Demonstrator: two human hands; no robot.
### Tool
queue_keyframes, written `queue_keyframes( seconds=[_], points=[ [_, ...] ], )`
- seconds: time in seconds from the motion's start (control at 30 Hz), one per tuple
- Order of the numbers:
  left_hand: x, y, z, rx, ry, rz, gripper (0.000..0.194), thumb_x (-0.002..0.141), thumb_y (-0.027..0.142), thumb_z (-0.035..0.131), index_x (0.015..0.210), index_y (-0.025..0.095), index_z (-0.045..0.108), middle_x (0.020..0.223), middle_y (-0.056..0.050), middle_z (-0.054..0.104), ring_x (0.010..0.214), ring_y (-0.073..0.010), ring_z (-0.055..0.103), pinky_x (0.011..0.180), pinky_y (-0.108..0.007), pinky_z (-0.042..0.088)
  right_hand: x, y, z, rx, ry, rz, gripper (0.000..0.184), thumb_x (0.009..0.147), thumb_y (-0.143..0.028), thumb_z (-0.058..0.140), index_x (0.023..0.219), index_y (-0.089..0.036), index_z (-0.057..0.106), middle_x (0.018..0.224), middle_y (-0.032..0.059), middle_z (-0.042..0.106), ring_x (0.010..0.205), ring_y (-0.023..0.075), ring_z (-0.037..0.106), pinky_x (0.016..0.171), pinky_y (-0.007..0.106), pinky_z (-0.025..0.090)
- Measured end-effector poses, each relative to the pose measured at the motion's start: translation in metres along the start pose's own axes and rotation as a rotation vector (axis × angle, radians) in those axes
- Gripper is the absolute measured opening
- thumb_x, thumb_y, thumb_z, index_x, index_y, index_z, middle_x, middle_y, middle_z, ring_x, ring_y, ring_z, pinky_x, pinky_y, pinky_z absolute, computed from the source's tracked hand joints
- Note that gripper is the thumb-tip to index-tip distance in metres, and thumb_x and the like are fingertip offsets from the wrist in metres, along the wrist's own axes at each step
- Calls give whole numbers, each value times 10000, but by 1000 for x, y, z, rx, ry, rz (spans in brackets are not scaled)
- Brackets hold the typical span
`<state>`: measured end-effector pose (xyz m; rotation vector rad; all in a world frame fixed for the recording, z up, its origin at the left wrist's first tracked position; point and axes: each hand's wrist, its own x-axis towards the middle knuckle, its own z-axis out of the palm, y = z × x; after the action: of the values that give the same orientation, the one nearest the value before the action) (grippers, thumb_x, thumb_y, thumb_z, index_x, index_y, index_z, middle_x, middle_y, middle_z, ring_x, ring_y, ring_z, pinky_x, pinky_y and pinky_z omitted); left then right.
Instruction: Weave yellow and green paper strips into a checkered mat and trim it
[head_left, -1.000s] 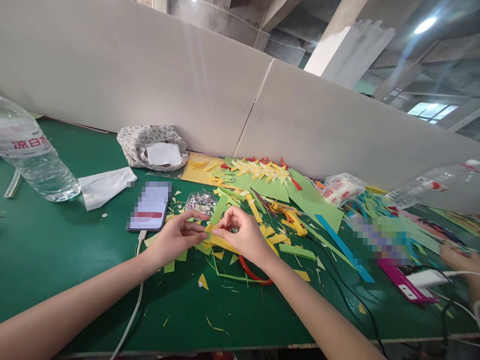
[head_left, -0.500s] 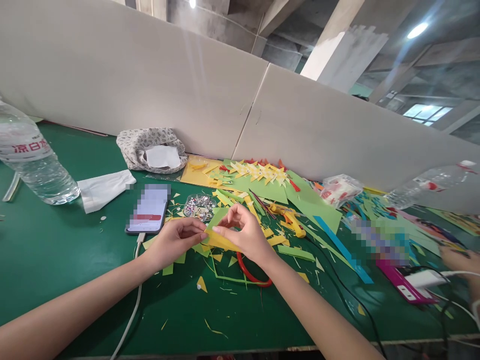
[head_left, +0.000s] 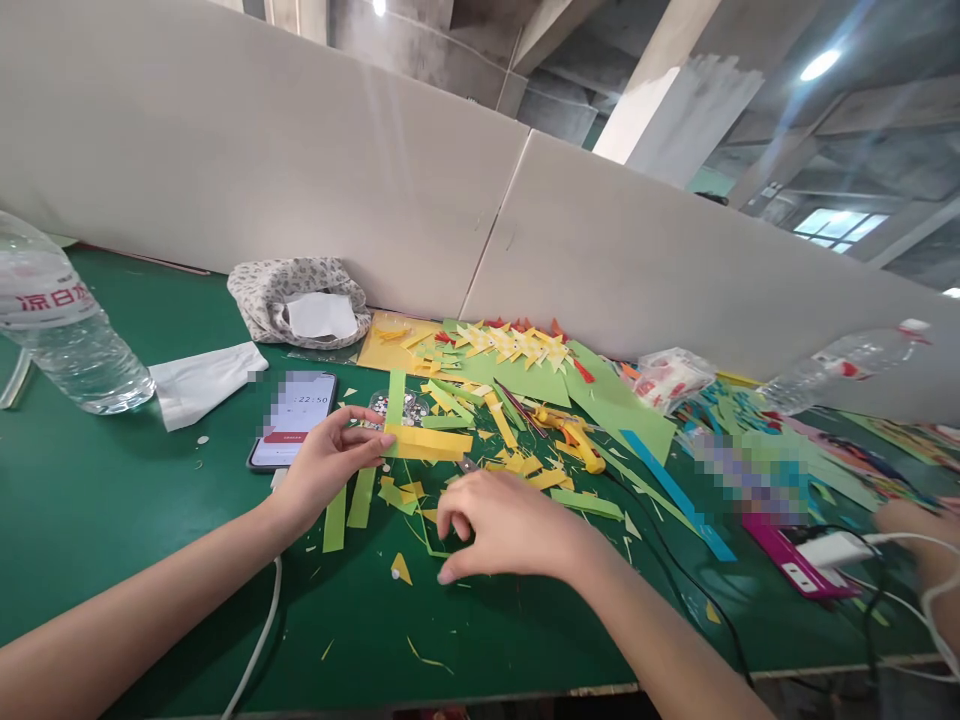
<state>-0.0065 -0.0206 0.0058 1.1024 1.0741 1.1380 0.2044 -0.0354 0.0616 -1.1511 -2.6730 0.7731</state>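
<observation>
My left hand [head_left: 337, 455] pinches a yellow paper strip [head_left: 431, 443] and a green paper strip [head_left: 396, 398], which meet at a right angle at the fingertips. The yellow strip extends to the right, the green one away from me. My right hand [head_left: 499, 525] hovers over the scraps with its thumb apart from curled fingers, nothing visible between them. Just beyond its knuckles a small grey metal blade [head_left: 469, 464] pokes out, the rest hidden under the hand. Behind the strips sits a clear box of small shiny beads [head_left: 415, 408], partly covered.
A phone [head_left: 294, 420] on a white cable lies left, near a water bottle [head_left: 79, 340]. Right are a yellow glue gun [head_left: 581, 445] with a black cord, a blue paper strip [head_left: 675, 492] and a magenta power strip [head_left: 799, 560]. Another person's hand [head_left: 919, 535] is at far right.
My right hand has let go of the paper strips and moved down and right, covering the red loop seen earlier. My left hand still holds the strips, now more fully visible.
</observation>
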Motion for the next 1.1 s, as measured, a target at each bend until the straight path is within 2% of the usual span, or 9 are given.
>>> queue_keyframes(
  seconds=[0.13, 0.23, 0.33, 0.47, 0.7, 0.8, 0.97, 1.03, 1.1],
  points=[
    [0, -1, 0, -10, -9, 18, 353, 674, 361, 699, 907, 208, 483, 709, 17, 656, 698, -141, 632, 690, -275, 516, -1, -7, 1, -24, 45, -4, 178, 639, -204, 694, 511, -216, 571, 548, -43, 556, 453, 90, 460, 486, 244, 358],
    [1, -2, 0, -4, -16, 29, 354, 682, 361, 691, 900, 213, 455, 724, 11, 668, 725, -149, 642, 703, -285, 517, 0, -12, -12, 128, 380, -18, 122, 709, -260, 627, 612, -229, 560, 822, 2, 604, 745, 167, 577, 706, 318, 446],
    [1, -4, 1, 19, -49, 16, 330, 690, 358, 686, 876, 215, 453, 716, 13, 675, 732, -146, 646, 699, -274, 513, 1, -8, -20, 242, 739, 2, 166, 694, -243, 621, 599, -216, 488, 1127, 20, 544, 1011, 234, 535, 900, 425, 383],
    [0, -3, 4, 48, -99, 7, 311, 688, 347, 689, 863, 211, 470, 712, 7, 679, 697, -142, 643, 669, -268, 515, 5, 9, -21, 158, 963, 81, 173, 697, -239, 616, 596, -210, 478, 1211, 12, 500, 1135, 253, 462, 969, 438, 319],
    [-2, 0, 4, 49, -87, -7, 317, 690, 347, 690, 914, 204, 517, 721, -3, 685, 733, -149, 637, 689, -263, 514, 8, 42, -30, -61, 766, 242, 153, 715, -315, 604, 623, -208, 547, 844, 39, 608, 814, 202, 579, 750, 333, 425],
    [-1, 1, 3, 30, -29, -1, 349, 692, 363, 686, 970, 209, 544, 751, -3, 680, 744, -157, 640, 715, -283, 521, 6, 44, -28, -53, 503, 279, 168, 686, -340, 639, 603, -207, 580, 725, 15, 617, 694, 177, 576, 655, 305, 428],
    [0, 0, 2, -31, 81, 14, 385, 671, 386, 706, 973, 197, 560, 769, -11, 671, 769, -165, 637, 774, -307, 512, 7, 42, -13, 130, 56, 115, 257, 643, -448, 680, 799, -243, 681, 814, 18, 664, 710, 173, 605, 571, 262, 446],
    [0, 0, 1, -58, 110, 19, 377, 672, 392, 707, 954, 188, 562, 778, -15, 663, 780, -162, 627, 787, -310, 506, 8, 50, -13, 130, 36, 162, 209, 665, -413, 674, 796, -251, 686, 765, 7, 675, 667, 161, 615, 544, 247, 450],
    [0, -1, 0, -88, 141, 26, 355, 676, 392, 705, 928, 187, 562, 792, -15, 653, 789, -155, 615, 793, -302, 500, 8, 66, -15, -7, 192, 282, 90, 681, -330, 666, 685, -240, 673, 689, -3, 662, 618, 153, 607, 547, 250, 449]
  ],
)
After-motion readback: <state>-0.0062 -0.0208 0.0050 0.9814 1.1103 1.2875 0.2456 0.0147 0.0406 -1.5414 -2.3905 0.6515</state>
